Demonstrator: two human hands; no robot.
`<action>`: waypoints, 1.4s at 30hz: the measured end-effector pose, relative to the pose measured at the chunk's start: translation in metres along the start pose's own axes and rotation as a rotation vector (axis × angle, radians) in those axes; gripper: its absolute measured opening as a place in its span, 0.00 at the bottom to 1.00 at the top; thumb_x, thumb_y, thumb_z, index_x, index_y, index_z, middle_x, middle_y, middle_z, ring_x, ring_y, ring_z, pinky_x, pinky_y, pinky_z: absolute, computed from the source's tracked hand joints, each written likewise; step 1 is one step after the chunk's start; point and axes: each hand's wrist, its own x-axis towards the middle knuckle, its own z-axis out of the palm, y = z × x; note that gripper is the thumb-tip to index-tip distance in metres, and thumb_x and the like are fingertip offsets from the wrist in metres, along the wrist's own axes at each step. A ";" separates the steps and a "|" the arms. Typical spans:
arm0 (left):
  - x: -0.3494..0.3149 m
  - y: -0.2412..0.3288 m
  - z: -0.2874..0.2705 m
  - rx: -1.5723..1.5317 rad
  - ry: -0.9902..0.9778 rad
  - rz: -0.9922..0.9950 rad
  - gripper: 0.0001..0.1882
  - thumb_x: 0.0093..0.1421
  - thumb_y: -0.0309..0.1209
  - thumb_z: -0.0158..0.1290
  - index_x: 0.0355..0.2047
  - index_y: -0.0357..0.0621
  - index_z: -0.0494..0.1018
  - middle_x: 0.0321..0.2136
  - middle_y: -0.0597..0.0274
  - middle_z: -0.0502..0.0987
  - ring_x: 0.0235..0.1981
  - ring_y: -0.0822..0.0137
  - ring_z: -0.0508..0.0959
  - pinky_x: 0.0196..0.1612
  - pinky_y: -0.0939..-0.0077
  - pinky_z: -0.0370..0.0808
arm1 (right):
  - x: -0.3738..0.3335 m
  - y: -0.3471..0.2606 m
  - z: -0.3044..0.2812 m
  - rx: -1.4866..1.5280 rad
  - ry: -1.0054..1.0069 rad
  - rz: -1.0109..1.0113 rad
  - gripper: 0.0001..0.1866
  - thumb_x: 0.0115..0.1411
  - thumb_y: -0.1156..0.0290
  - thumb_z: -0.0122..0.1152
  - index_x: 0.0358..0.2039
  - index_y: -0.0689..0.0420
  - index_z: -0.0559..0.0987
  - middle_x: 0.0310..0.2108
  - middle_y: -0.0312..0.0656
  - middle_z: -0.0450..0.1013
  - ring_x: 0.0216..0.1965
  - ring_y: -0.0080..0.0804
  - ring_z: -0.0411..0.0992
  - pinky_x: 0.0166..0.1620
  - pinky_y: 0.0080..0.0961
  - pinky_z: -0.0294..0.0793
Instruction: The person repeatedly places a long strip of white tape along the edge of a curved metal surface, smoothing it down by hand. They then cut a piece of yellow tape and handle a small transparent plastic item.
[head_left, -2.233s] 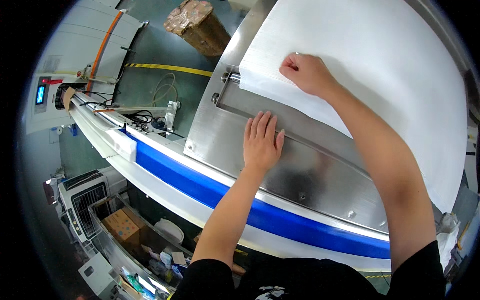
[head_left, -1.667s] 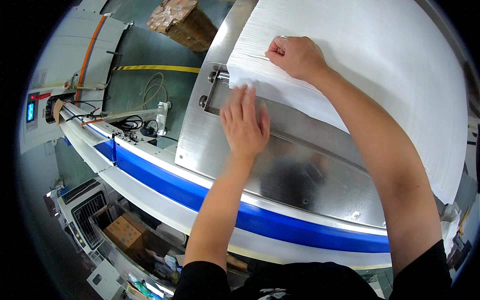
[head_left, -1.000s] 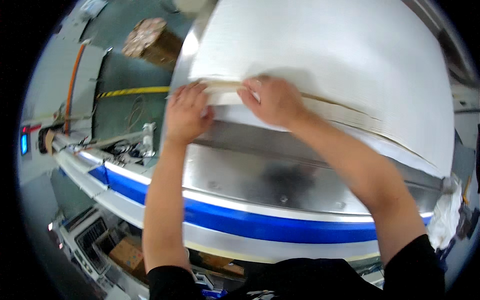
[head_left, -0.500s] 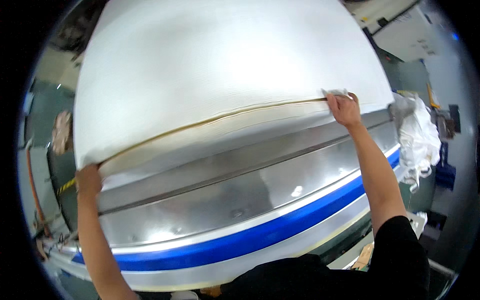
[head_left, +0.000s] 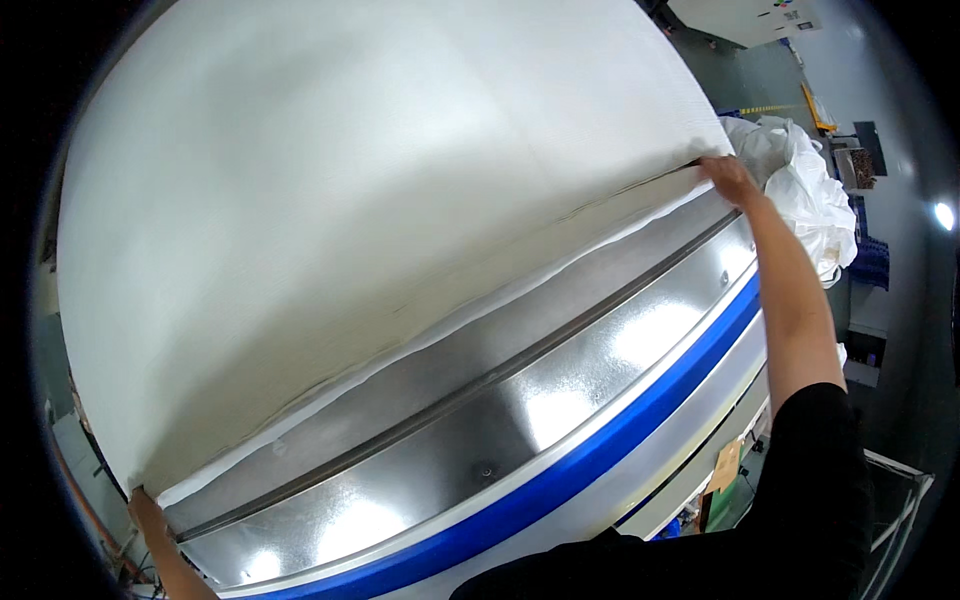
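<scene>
A large white sheet [head_left: 400, 190], cloth or paper I cannot tell, spreads over the table. Its near edge runs slantwise between my two hands, with another white layer showing just beneath. At the far right end of that edge my right hand [head_left: 728, 178] is closed on the sheet, its fingertips partly hidden by the dark-lined fold. My left hand [head_left: 148, 512] grips the near left corner, with most of its fingers out of sight. Bare metal of the table [head_left: 500, 400] lies on the near side of the edge.
A dark groove [head_left: 390, 437] crosses the metal surface, and a blue band [head_left: 600, 425] follows the table's near side. Beyond the right end stands a crumpled white plastic bag [head_left: 815, 205]. A brown cardboard piece [head_left: 724, 466] sits below the table at right.
My hands are farther apart, out at the sheet's two near corners. The brown-lined raised edge between them now lies flatter. The view has tilted, with the table slanting more steeply up to the right.
</scene>
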 end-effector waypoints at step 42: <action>-0.270 -0.010 0.055 0.542 -0.723 0.473 0.12 0.51 0.27 0.52 0.37 0.45 0.79 0.41 0.54 0.79 0.45 0.53 0.78 0.46 0.58 0.75 | -0.297 -0.018 0.055 0.146 -0.589 -0.093 0.19 0.50 0.74 0.55 0.44 0.55 0.77 0.37 0.49 0.76 0.41 0.49 0.73 0.49 0.40 0.71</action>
